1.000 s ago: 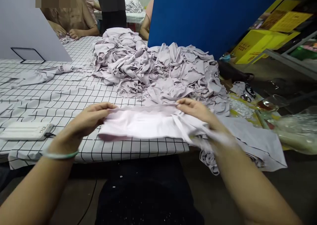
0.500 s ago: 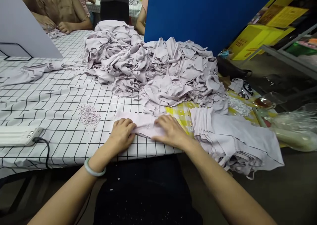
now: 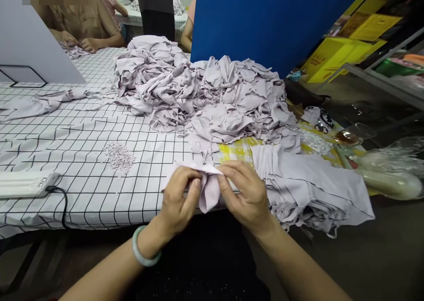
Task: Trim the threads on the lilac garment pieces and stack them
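A pale pinkish-grey fabric piece (image 3: 209, 192) is lifted at the table's front edge, its middle sagging in a fold. My left hand (image 3: 180, 199), with a pale green bangle above it on the wrist, pinches the piece on one side. The fingertips of my right hand (image 3: 243, 192) grip its upper edge on the other side. Beyond my hands lies a big heap of similar fabric pieces (image 3: 228, 97). To the right, a layered stack of flat pieces (image 3: 311, 181) hangs partly over the edge.
Small fabric scraps (image 3: 119, 157) lie in a pile on the checked tablecloth (image 3: 82, 150). A white power strip (image 3: 28, 184) with a black cable sits at the left. A blue panel (image 3: 265, 22) stands behind the heap. Another person (image 3: 82, 22) handles fabric at the far left.
The fabric piece lay flat under both hands; now it is raised and folded between them. Both hands have closed to pinches, and my left hand has moved right and nearer.
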`<state>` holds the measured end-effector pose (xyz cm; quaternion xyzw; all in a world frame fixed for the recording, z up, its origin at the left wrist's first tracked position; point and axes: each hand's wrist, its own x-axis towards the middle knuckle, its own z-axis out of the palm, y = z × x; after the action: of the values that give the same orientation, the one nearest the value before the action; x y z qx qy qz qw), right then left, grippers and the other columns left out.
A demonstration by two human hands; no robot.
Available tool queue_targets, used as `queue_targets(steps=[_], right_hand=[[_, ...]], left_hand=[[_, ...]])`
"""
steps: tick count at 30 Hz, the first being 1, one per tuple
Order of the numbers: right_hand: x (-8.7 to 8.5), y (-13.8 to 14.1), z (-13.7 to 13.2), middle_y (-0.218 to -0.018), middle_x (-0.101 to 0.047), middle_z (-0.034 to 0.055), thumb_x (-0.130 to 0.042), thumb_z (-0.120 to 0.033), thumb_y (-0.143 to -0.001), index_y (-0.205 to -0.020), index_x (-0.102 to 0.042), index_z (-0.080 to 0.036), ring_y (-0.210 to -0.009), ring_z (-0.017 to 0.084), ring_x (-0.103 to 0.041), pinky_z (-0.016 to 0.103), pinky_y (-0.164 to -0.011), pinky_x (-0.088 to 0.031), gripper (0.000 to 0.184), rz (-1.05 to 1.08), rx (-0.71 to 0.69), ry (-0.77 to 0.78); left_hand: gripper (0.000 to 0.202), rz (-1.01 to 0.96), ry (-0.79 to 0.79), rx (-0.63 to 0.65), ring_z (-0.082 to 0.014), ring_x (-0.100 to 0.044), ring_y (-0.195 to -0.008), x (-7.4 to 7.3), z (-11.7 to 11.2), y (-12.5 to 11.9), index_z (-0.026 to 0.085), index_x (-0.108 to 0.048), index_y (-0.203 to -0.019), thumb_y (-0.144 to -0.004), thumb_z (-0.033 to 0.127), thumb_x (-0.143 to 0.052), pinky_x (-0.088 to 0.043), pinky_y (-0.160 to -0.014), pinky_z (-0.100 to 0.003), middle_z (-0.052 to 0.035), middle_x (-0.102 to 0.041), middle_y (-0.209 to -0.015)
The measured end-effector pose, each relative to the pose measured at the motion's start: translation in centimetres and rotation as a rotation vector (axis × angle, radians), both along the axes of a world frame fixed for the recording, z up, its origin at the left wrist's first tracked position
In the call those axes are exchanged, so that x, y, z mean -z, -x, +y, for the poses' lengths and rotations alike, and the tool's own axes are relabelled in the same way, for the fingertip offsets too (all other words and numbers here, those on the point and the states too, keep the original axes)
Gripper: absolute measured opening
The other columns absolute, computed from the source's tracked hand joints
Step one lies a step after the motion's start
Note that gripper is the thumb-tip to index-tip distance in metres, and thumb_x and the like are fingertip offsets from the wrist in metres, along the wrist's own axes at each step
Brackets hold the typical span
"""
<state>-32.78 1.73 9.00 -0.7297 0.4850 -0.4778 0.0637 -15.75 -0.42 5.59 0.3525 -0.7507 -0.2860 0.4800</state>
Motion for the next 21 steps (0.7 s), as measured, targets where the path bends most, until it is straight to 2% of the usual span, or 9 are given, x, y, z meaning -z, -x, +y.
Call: queue_targets(steps=[2, 4, 6, 8, 11, 14, 16, 18, 21], right_hand=[[-1.3, 0.8, -0.3, -0.092, -0.068, 0.005, -0.059, -0.019, -0.091, -0.095, -0.069, -0.022, -0.088, 0.02, -0.064, 0.034, -0.079, -0.052, 0.011, -0.159, 0.039, -0.098], [-2.8, 1.7, -0.9, -0.084, -0.066, 0.0023, -0.058, -0.029, -0.094, -0.091, -0.068, -0.022, -0.077, 0.017, -0.063, 0.03, -0.069, -0.053, 0.013, -0.353, 0.014, -0.258], [-4.4, 2.4, -1.4, -0.074, -0.062, -0.0005, -0.057, -0.037, -0.094, -0.09, -0.067, -0.022, -0.064, 0.014, -0.059, 0.026, -0.058, -0.05, 0.019, -0.503, -0.055, -0.382], [-5.9, 3.0, -1.6, -0.073, -0.06, -0.0015, -0.057, -0.042, -0.094, -0.09, -0.066, -0.022, -0.061, 0.013, -0.056, 0.024, -0.054, -0.048, 0.022, -0.552, -0.081, -0.39], [-7.8, 4.0, -1.0, -0.082, -0.062, 0.0006, -0.058, -0.046, -0.093, -0.093, -0.065, -0.024, -0.072, 0.015, -0.06, 0.024, -0.059, -0.049, 0.023, -0.443, 0.014, -0.296], [-8.6, 5.1, 0.1, -0.091, -0.064, 0.0023, -0.067, -0.042, -0.086, -0.1, -0.065, -0.025, -0.077, 0.017, -0.061, 0.026, -0.059, -0.049, 0.022, -0.244, -0.013, -0.356], [-8.0, 5.7, 0.1, -0.091, -0.065, 0.002, -0.068, -0.032, -0.082, -0.104, -0.065, -0.025, -0.072, 0.017, -0.059, 0.025, -0.055, -0.046, 0.024, -0.135, -0.091, -0.467], [-6.2, 6.0, -0.7, -0.086, -0.063, 0.0007, -0.061, -0.023, -0.079, -0.105, -0.064, -0.024, -0.067, 0.015, -0.056, 0.024, -0.053, -0.043, 0.026, -0.089, -0.096, -0.524], [-1.4, 6.0, -3.4, -0.078, -0.06, -0.0008, -0.054, -0.016, -0.073, -0.1, -0.065, -0.021, -0.062, 0.013, -0.052, 0.024, -0.054, -0.04, 0.029, -0.127, 0.015, -0.523]], left_hand=[[0.02, -0.059, 0.068, -0.057, -0.0211, -0.057, -0.104, -0.4, -1.0, 0.0, 0.018, -0.057, -0.115, -0.096, 0.02, -0.051, -0.051, -0.088, -0.039, -0.0104, -0.061, -0.11], [0.028, -0.166, 0.145, -0.018, -0.0246, -0.056, -0.111, -0.3, -1.6, 0.4, 0.016, -0.055, -0.12, -0.093, 0.021, -0.056, -0.049, -0.093, -0.045, -0.0137, -0.061, -0.118], [0.018, -0.247, 0.185, 0.071, -0.0234, -0.059, -0.095, 0.0, -1.5, 0.8, 0.016, -0.059, -0.107, -0.089, 0.02, -0.058, -0.051, -0.083, -0.043, -0.0106, -0.064, -0.1], [0.004, -0.26, 0.137, 0.114, -0.0192, -0.055, -0.074, -0.1, -1.1, 0.9, 0.018, -0.057, -0.085, -0.082, 0.015, -0.057, -0.05, -0.069, -0.039, -0.0041, -0.06, -0.076], [0.01, -0.08, -0.169, 0.15, -0.0162, -0.056, -0.067, -2.1, -0.3, -0.4, 0.02, -0.05, -0.074, -0.076, 0.014, -0.059, -0.05, -0.061, -0.033, -0.0011, -0.057, -0.071], [0.018, 0.179, -0.545, 0.264, -0.014, -0.058, -0.062, -5.8, 0.1, -3.1, 0.021, -0.045, -0.075, -0.078, 0.023, -0.063, -0.05, -0.053, -0.028, -0.0002, -0.057, -0.073], [0.023, 0.245, -0.627, 0.273, -0.0138, -0.058, -0.059, -7.7, -0.3, -5.0, 0.021, -0.043, -0.074, -0.078, 0.027, -0.065, -0.045, -0.047, -0.025, 0.001, -0.055, -0.068], [0.025, 0.191, -0.575, 0.158, -0.0157, -0.061, -0.062, -8.3, -1.4, -6.3, 0.021, -0.044, -0.074, -0.077, 0.03, -0.067, -0.043, -0.047, -0.024, 0.0016, -0.053, -0.066], [0.019, -0.095, -0.347, -0.167, -0.0196, -0.062, -0.071, -6.0, -4.0, -7.0, 0.021, -0.047, -0.075, -0.077, 0.026, -0.066, -0.051, -0.059, -0.03, 0.0004, -0.055, -0.068]])
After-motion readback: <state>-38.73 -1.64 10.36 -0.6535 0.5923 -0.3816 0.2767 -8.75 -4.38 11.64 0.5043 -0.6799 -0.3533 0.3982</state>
